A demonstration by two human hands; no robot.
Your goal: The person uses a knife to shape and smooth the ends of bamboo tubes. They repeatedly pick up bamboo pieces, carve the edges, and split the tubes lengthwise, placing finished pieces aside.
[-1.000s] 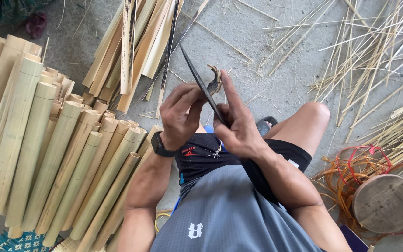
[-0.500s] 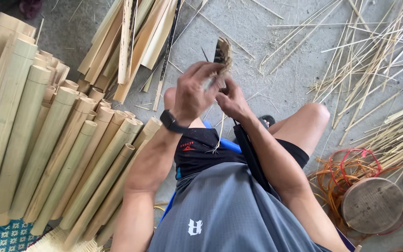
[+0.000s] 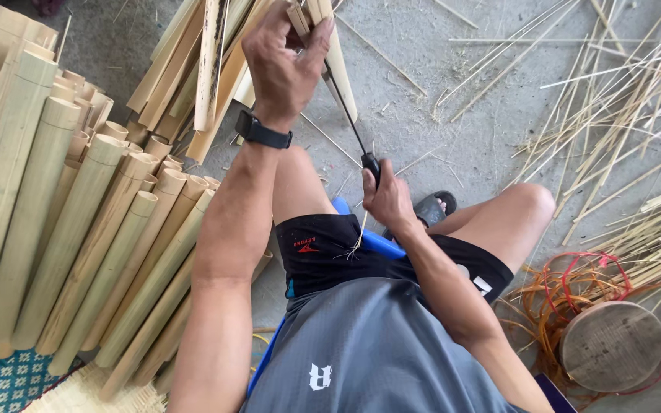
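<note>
Two hands work on one bamboo strip [image 3: 329, 38], and the line between them is the knife [image 3: 348, 115]. The left hand [image 3: 283, 65] is raised well out in front, at the top of the view, its fingers curled tight around the strip's near end together with the far end of the blade. The right hand [image 3: 386, 200] sits lower and closer to the body, just above the thighs, closed in a fist on the knife's dark handle.

The knife's long axis runs on a slant: from the right hand up and away to the left, ending inside the left hand's grip. The strip stands roughly in line with it, its pale length rising past the left fingers and off the top edge, so how long it is cannot be told. The blade's edge against the strip is hidden by the fingers.

The left hand is the nearer one to the strip and touches it; the right hand is well apart from it, joined only through the knife.

To the left lies a stack of bamboo tubes [image 3: 78, 222] on the concrete floor [image 3: 453, 99]. Flat split slats [image 3: 193, 76] lie just behind the left hand, thin slivers [image 3: 613, 99] are scattered to the right, and a round wooden block [image 3: 612, 346] sits by the right knee.
</note>
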